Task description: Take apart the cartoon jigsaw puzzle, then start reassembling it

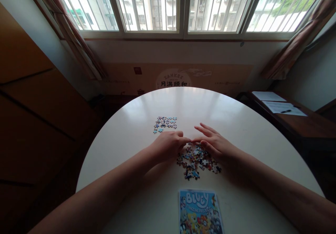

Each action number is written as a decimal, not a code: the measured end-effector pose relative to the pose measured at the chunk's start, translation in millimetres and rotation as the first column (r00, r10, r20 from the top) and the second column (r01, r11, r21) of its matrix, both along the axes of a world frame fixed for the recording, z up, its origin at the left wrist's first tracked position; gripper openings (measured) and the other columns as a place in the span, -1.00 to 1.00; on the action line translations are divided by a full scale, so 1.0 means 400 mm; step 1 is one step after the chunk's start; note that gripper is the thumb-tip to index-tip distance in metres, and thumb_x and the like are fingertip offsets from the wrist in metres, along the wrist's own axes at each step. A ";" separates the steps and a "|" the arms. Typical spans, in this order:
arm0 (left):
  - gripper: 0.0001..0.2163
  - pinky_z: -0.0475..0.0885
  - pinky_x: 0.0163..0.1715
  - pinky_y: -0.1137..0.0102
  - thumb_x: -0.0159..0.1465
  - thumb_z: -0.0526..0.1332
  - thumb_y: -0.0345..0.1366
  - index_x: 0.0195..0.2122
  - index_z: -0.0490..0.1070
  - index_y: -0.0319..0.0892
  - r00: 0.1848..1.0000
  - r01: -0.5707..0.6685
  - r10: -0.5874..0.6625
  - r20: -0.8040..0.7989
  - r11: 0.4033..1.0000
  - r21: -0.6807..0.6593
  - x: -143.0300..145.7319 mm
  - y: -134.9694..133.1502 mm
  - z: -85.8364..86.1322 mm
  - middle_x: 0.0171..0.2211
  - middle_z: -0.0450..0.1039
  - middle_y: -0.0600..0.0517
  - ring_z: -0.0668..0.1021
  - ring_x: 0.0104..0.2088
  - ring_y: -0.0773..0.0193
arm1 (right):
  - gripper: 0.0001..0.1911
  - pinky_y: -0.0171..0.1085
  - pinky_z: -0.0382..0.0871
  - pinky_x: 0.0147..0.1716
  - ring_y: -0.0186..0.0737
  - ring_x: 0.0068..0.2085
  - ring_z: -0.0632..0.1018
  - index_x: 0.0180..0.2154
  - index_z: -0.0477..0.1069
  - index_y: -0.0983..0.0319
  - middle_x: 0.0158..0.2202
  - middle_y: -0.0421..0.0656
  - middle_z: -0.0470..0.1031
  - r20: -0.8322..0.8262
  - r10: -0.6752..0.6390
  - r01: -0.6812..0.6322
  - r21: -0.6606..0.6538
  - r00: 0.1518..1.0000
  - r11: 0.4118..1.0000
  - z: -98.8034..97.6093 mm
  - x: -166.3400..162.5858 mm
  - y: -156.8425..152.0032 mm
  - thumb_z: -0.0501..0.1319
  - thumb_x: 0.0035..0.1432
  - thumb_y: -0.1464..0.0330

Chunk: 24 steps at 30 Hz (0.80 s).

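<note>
A loose pile of small jigsaw puzzle pieces [195, 160] lies on the white round table [252, 153] in front of me. My left hand [169, 143] is at the pile's far left edge, most fingers curled in and the index finger pointing right. Whether a piece is under or between those fingers is hidden. At the pile's far right edge, my right hand [214, 141] has its fingers spread, the lower ones over the pieces. The two hands' fingertips meet or nearly meet. Beyond my left hand, several puzzle pieces [166, 122] are laid out in rows, apart from one another.
Nearest me on the table lies a blue picture sheet [201, 211] titled "Bluey". To the right stands a dark wooden desk [296, 125] with white papers [285, 108] and a pen on it. A barred window [181, 10] and a printed banner [223, 76] are beyond the table.
</note>
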State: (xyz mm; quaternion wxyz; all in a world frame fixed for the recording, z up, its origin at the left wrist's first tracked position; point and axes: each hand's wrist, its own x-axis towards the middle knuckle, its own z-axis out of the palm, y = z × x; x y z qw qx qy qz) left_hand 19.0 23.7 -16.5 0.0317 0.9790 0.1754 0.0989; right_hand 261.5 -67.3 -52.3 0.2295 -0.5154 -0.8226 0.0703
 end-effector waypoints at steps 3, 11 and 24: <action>-0.80 0.28 -0.49 0.40 0.35 0.17 -0.28 -0.16 0.61 0.02 0.999 -0.026 0.026 -0.029 0.999 0.028 0.003 -0.011 0.017 -0.43 0.42 0.02 0.44 -0.47 0.29 | -0.60 0.28 0.11 0.29 0.14 0.40 0.06 0.09 0.45 -0.05 0.37 -0.24 0.09 0.031 0.012 -0.013 0.032 0.999 0.999 0.007 -0.010 -0.008 -0.06 0.43 0.11; -0.83 0.35 -0.36 0.41 0.24 0.27 -0.36 -0.24 0.64 0.01 0.988 -0.091 0.078 -0.135 0.991 -0.093 -0.061 0.055 0.076 -0.27 0.57 0.05 0.54 -0.35 0.28 | -0.56 0.24 0.19 0.27 0.05 0.40 0.09 0.07 0.45 -0.01 0.33 -0.24 0.18 -0.080 -0.093 0.099 0.073 0.992 0.992 0.038 0.010 -0.024 -0.11 0.44 0.09; -0.86 0.32 -0.40 0.43 0.24 0.29 -0.31 -0.22 0.63 -0.04 0.973 -0.220 0.225 0.058 0.971 -0.089 -0.162 0.156 0.115 -0.31 0.53 0.05 0.49 -0.44 0.34 | -0.54 0.18 0.18 0.28 -0.01 0.40 0.08 0.01 0.48 0.00 0.32 -0.24 0.20 -0.093 -0.065 0.066 0.005 0.994 0.998 0.032 0.009 -0.024 -0.13 0.44 0.08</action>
